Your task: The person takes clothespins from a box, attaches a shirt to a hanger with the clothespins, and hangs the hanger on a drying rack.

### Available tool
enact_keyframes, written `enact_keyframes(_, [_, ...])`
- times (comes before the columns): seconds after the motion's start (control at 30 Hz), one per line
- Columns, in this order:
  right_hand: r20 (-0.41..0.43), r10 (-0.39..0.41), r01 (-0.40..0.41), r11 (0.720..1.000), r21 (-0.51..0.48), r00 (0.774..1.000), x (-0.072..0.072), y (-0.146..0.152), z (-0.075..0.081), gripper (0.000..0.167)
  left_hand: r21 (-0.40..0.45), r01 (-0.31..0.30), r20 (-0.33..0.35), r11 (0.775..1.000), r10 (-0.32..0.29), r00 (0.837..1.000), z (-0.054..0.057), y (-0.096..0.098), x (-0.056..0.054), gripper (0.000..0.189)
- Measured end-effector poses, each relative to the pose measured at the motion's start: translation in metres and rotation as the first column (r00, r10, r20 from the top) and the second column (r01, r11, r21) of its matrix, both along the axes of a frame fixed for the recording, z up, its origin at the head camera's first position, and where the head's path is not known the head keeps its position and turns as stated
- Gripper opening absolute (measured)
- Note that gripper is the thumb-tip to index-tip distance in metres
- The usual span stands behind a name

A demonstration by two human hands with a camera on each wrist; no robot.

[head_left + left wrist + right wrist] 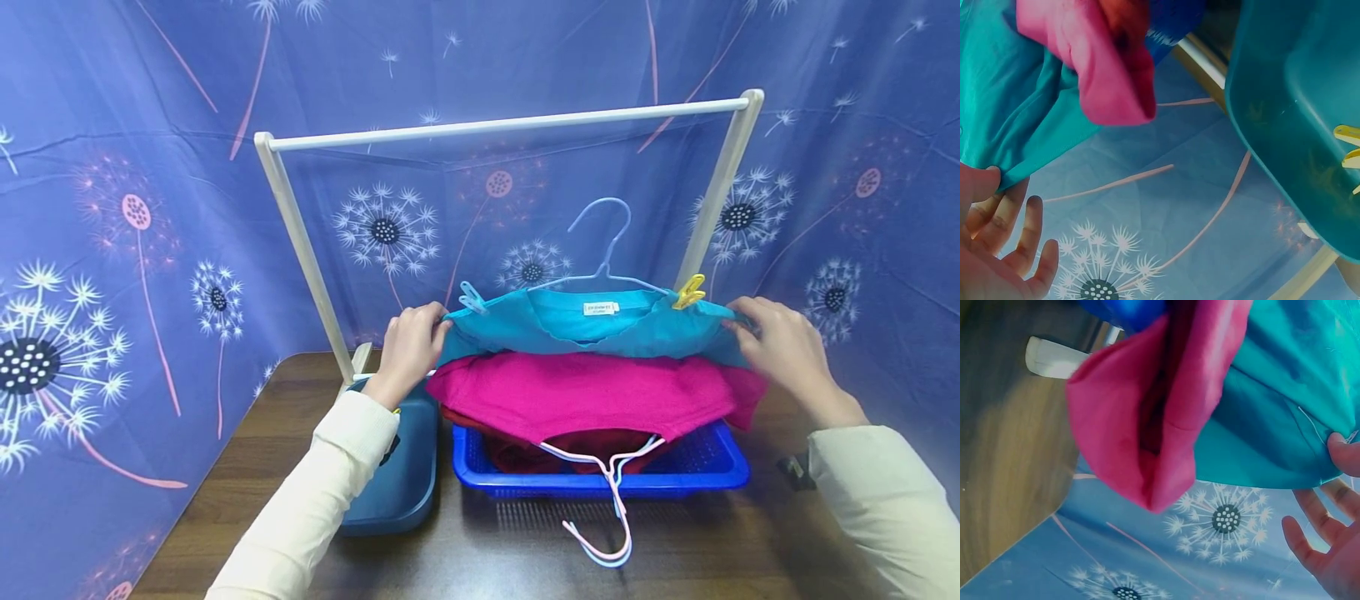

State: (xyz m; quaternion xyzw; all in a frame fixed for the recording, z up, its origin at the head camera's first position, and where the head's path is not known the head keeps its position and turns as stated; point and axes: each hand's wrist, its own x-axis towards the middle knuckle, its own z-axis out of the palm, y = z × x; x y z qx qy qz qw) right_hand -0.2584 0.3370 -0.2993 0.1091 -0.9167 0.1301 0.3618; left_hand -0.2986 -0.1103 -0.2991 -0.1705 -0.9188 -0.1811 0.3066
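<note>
A turquoise shirt (495, 331) hangs on a light blue hanger (606, 250), whose hook points up. One shoulder carries a blue clothespin (472, 298), the other a yellow clothespin (689, 292). My left hand (411, 346) pinches the shirt's left sleeve between thumb and fingers; the left wrist view shows this grip on the sleeve hem (1041, 162). At the opposite sleeve my right hand (787, 346) pinches the edge likewise, seen also in the right wrist view. In front of it lies a magenta shirt (592, 387), with pink and pale blue hangers (611, 483) sticking out toward me.
Below the shirts stands a blue basket (517, 481) with dark red cloth inside. To its left is a teal bin (405, 492) holding yellow clothespins (1349, 147). A rack with a white bar (510, 125) rises behind, on the wooden table (247, 475).
</note>
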Motion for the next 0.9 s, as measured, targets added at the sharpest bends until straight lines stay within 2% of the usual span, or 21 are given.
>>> enact_keyframes(0.23, [0.032, -0.013, 0.014, 1.0, -0.017, 0.999, -0.002, -0.002, 0.011, 0.01, 0.02, -0.012, -0.006, 1.0, 0.012, 1.0, 0.013, 0.001, -0.008, 0.011])
enact_keyframes(0.47, [0.052, -0.046, 0.047, 0.998, -0.032, 0.998, -0.007, -0.001, 0.022, 0.011, 0.043, -0.031, 0.007, 0.999, 0.031, 1.0, 0.032, 0.004, -0.016, 0.013])
enact_keyframes(0.63, [0.042, -0.056, 0.057, 0.998, -0.04, 0.998, -0.013, -0.001, 0.03, 0.01, 0.056, -0.057, 0.035, 0.997, 0.055, 0.998, 0.044, 0.008, -0.022, 0.016])
enact_keyframes(0.9, [0.044, -0.055, 0.056, 0.998, -0.029, 0.998, -0.015, 0.0, 0.044, 0.009, 0.093, -0.085, 0.081, 0.992, 0.077, 0.994, 0.058, 0.012, -0.03, 0.018])
